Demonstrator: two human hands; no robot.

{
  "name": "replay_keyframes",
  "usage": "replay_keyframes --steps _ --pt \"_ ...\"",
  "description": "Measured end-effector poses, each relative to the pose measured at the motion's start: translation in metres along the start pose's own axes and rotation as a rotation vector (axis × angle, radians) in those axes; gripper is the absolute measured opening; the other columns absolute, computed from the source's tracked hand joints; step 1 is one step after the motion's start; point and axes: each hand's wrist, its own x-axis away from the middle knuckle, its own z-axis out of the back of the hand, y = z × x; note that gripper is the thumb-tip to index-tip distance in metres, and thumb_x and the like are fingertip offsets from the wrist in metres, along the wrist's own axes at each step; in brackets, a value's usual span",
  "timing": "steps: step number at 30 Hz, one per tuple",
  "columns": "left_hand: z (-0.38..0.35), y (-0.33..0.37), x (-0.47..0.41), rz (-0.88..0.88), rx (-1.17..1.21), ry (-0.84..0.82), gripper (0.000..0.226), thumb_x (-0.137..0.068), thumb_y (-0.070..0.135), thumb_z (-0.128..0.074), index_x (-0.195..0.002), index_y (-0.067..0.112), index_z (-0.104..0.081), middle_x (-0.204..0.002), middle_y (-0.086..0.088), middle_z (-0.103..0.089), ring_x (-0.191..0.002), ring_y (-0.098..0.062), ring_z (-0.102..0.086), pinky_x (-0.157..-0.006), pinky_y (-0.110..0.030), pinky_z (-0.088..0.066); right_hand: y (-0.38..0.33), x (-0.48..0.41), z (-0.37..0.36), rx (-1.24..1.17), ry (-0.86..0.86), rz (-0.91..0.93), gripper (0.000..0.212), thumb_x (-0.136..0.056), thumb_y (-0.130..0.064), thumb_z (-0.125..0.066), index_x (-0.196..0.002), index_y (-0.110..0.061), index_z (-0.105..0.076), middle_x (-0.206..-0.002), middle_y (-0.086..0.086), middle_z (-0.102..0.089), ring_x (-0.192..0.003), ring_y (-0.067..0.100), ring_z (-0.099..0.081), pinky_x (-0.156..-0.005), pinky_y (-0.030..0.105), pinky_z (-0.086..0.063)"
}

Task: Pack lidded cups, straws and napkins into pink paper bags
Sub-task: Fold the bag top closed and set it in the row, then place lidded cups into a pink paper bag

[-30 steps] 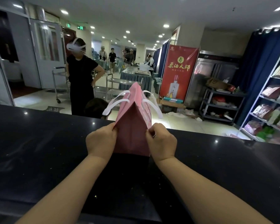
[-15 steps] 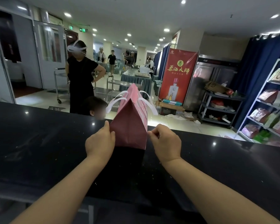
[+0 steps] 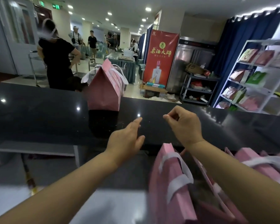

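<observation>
The black polished counter (image 3: 39,113) spans the view, and on its far side, left of centre, stands the closed pink bag (image 3: 105,92), upright with its top folded to a ridge and its white handles (image 3: 118,73) drooping to either side. Behind it, the red banner (image 3: 160,57) carries a round yellow emblem, four yellow characters that seem to read 茶酒大師, and a picture of a white bottle. Smaller lines under the characters are too fine to read. Below the counter's near edge, at lower right, more pink bags (image 3: 168,183) stand open or half-folded, blurred. No cups, straws or napkins show in them from here. These bags are likely light, thin paper that holds a crease but crushes and tips easily. A filled one is best lifted by both handles together or supported under its flat base, not squeezed at the sides, since lidded cups inside could spill. The right grip (image 3: 183,125) hovers above the counter with fingers curled in and thumb near forefinger, nothing visible between them. The left grip (image 3: 126,139) is slack, fingers fairly straight, holding nothing. Both are well short of the closed bag. The green exit sign (image 3: 56,6) at the ceiling is too small to read.
</observation>
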Motion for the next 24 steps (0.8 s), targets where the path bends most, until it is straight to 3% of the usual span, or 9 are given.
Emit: replay_keyframes --steps 3,6,9,12,16,18,21,22,24 --pt "-0.008 0.05 0.012 -0.042 0.002 -0.114 0.045 -0.089 0.05 -0.045 -0.128 0.028 -0.046 -0.115 0.009 -0.064 -0.091 -0.018 -0.064 -0.069 -0.032 -0.045 0.02 0.018 0.039 -0.044 -0.045 -0.082 0.019 -0.083 -0.027 -0.069 -0.07 -0.022 -0.056 -0.059 -0.007 -0.059 -0.053 0.011 -0.058 -0.054 0.035 -0.052" --pt "-0.018 0.098 0.016 -0.132 -0.059 -0.241 0.052 -0.083 0.064 -0.037 -0.118 0.028 -0.052 -0.103 0.008 -0.065 -0.089 -0.016 -0.062 -0.065 -0.031 -0.045 0.038 0.041 0.068 -0.043 -0.172 -0.16 0.02 -0.083 -0.026 -0.069 -0.067 -0.023 -0.056 -0.06 -0.005 -0.06 -0.055 0.013 -0.06 -0.058 0.039 -0.055" --pt "-0.027 0.132 0.017 -0.294 -0.156 -0.379 0.074 -0.073 0.072 -0.044 -0.131 0.025 -0.043 -0.123 0.002 -0.056 -0.115 -0.02 -0.047 -0.093 -0.038 -0.038 0.054 0.061 0.087 0.043 -0.307 -0.192 0.016 -0.083 -0.029 -0.067 -0.07 -0.024 -0.059 -0.065 -0.005 -0.061 -0.062 0.012 -0.06 -0.064 0.041 -0.055" --pt "-0.032 0.146 0.014 -0.479 -0.295 -0.476 0.067 -0.077 0.061 -0.055 -0.134 0.027 -0.042 -0.139 0.001 -0.045 -0.134 -0.023 -0.029 -0.11 -0.046 -0.017 0.066 0.078 0.098 0.032 -0.426 -0.194 0.013 -0.083 -0.031 -0.066 -0.071 -0.026 -0.061 -0.065 -0.009 -0.061 -0.062 0.006 -0.058 -0.061 0.033 -0.052" --pt "-0.02 0.146 -0.006 -0.681 -0.433 -0.422 0.035 -0.083 0.027 -0.062 -0.118 0.032 -0.058 -0.129 0.007 -0.056 -0.133 -0.018 -0.035 -0.113 -0.042 -0.016 0.08 0.094 0.102 0.216 -0.582 -0.068 0.012 -0.084 -0.035 -0.059 -0.077 -0.027 -0.065 -0.075 -0.011 -0.062 -0.071 0.008 -0.055 -0.06 0.026 -0.038" --pt "-0.011 0.145 -0.013 -0.648 -0.535 -0.517 0.027 -0.085 0.017 -0.06 -0.11 0.024 -0.062 -0.119 0.002 -0.063 -0.123 -0.021 -0.047 -0.11 -0.039 -0.028 0.084 0.1 0.101 0.299 -0.596 -0.013 0.015 -0.084 -0.037 -0.057 -0.081 -0.025 -0.065 -0.078 -0.008 -0.059 -0.071 0.01 -0.05 -0.06 0.026 -0.034" --pt "-0.009 0.15 -0.01 -0.337 -0.667 -0.677 0.012 -0.086 0.013 -0.054 -0.095 0.014 -0.061 -0.092 -0.007 -0.064 -0.092 -0.029 -0.058 -0.078 -0.038 -0.049 0.089 0.103 0.1 0.372 -0.57 0.085 0.026 -0.082 -0.043 -0.055 -0.071 -0.021 -0.063 -0.072 -0.004 -0.058 -0.075 0.016 -0.055 -0.061 0.026 -0.031" --pt "-0.012 0.154 -0.006 -0.22 -0.647 -0.687 0.012 -0.089 0.021 -0.051 -0.091 0.013 -0.06 -0.086 -0.007 -0.062 -0.087 -0.029 -0.058 -0.071 -0.038 -0.048 0.091 0.104 0.1 0.402 -0.564 0.121 0.03 -0.081 -0.046 -0.054 -0.068 -0.019 -0.062 -0.072 -0.003 -0.06 -0.076 0.016 -0.056 -0.061 0.027 -0.031" --pt "-0.021 0.161 0.004 -0.068 -0.61 -0.659 0.035 -0.09 0.048 -0.046 -0.09 0.014 -0.056 -0.081 -0.004 -0.059 -0.081 -0.024 -0.056 -0.072 -0.035 -0.042 0.094 0.107 0.096 0.434 -0.568 0.167 0.035 -0.081 -0.049 -0.051 -0.065 -0.018 -0.059 -0.076 -0.001 -0.063 -0.079 0.018 -0.056 -0.064 0.029 -0.031"
